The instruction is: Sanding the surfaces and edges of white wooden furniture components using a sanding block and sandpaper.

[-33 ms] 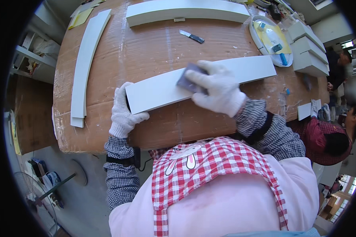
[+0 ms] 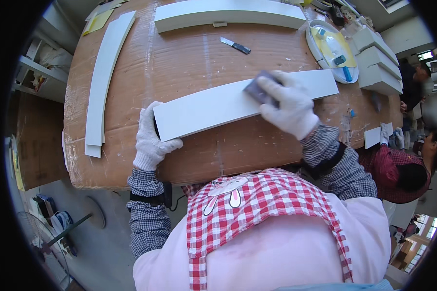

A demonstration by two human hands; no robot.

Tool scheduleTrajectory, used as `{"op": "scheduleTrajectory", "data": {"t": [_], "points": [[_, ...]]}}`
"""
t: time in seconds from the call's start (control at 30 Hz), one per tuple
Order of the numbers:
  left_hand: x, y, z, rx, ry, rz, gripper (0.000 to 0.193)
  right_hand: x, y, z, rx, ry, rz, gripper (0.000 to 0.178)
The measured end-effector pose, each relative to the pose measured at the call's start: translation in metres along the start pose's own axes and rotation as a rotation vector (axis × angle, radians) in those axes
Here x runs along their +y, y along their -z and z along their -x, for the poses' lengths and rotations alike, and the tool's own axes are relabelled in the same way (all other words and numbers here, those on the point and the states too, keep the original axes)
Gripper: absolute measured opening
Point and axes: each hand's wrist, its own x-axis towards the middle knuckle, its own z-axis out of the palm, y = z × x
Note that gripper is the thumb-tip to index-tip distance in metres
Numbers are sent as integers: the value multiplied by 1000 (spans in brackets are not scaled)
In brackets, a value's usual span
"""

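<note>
A long white board [image 2: 204, 109] lies slanted across the cardboard-covered table in front of me. My left hand [image 2: 153, 133], in a white knitted glove, grips its left end, with the thumb along the near corner. In my right hand [image 2: 294, 106], gloved too, is a grey-purple sanding block [image 2: 262, 89], pressed on the board's top face right of the middle. The block is slightly blurred by motion. Beyond the board, a knife with a dark handle [image 2: 238, 47] rests on the cardboard.
White boards [image 2: 107, 77] lie stacked at the left, and a thicker white stack [image 2: 228, 14] stands at the back. An oval white tray [image 2: 317, 56] with blue pieces sits at the right, beside more white blocks [image 2: 381, 72]. A co-worker [image 2: 398, 167] holds a white piece at the right edge.
My right hand has slid the sanding block to the right along the board. My left hand keeps its grip on the left end.
</note>
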Motion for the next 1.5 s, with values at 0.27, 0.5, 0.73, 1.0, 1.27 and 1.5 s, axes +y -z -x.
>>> {"op": "scheduleTrajectory", "data": {"t": [0.27,0.5,0.73,1.0,1.27,1.5], "points": [[11,1,-10,-29,-56,-279,92,60,31,8,-71,-164,355,56],[-12,-3,-4,-155,217,454,106,-151,-58,-89,-453,364,-186,47],[14,10,-7,-84,24,-246,88,-60,-23,-50,-448,670,-350,51],[8,7,-11,-136,-24,-306,91,-130,-61,-91,-360,385,-188,49],[-4,4,-6,-43,-167,-251,101,-50,-25,-31,-238,382,-301,46],[-6,1,-10,-51,-203,-201,95,139,67,48,173,-710,272,54]]}}
